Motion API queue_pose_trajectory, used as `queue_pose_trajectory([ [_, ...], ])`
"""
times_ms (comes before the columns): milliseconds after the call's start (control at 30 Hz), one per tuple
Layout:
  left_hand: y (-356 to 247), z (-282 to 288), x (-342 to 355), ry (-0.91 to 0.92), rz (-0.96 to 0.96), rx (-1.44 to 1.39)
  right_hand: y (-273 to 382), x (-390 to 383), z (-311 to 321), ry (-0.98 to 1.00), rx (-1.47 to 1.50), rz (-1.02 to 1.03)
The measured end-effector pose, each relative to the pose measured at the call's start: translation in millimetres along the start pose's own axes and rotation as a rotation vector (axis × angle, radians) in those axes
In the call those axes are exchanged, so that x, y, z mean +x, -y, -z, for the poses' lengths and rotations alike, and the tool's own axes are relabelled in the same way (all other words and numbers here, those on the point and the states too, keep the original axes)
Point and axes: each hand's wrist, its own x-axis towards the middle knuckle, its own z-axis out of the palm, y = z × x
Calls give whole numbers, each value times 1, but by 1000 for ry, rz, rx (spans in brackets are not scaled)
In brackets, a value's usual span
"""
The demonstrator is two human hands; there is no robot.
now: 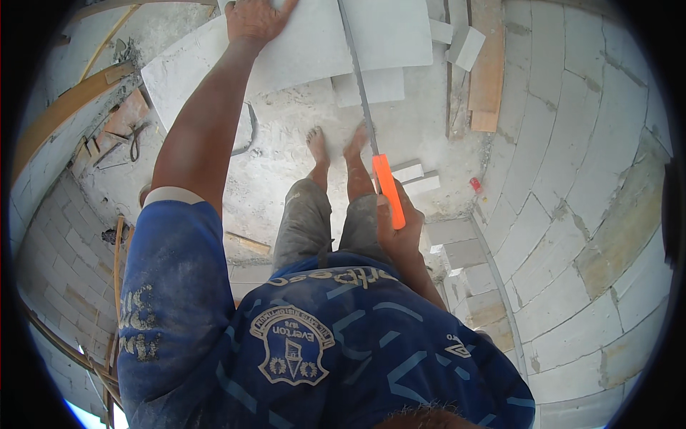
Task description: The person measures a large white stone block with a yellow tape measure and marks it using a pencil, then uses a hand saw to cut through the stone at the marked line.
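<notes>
My right hand point(401, 242) is wrapped round the orange handle of a handsaw point(386, 187). Its long, narrow grey blade runs away from me to the top edge of the view, between a large pale block piece point(300, 53) on the left and another pale piece point(396, 36) on the right. From this angle I cannot tell how deep the blade sits. My left hand point(256, 20) lies flat on the left piece near its far side, fingers spread, with some fingertips cut off by the view's edge.
Below the pale pieces is a lower block point(371, 86). My bare feet point(318, 143) stand on the dusty floor near small block offcuts point(421, 182). A block wall point(557, 164) rises at right, beside wooden boards point(486, 71). Timber point(71, 114) lies at left.
</notes>
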Motion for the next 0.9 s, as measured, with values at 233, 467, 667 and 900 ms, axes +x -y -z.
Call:
queue_pose_trajectory([
  [233,-11,-3,2,59,3,22,-42,41,-24,-21,-44,-98],
  [467,-4,-4,-1,49,6,56,-56,-24,-7,-64,-9,89],
  [667,-15,-9,2,133,19,27,-76,32,-37,-142,-2,97],
  [900,-2,-3,-10,50,28,58,-65,-45,-10,4,28,-18],
])
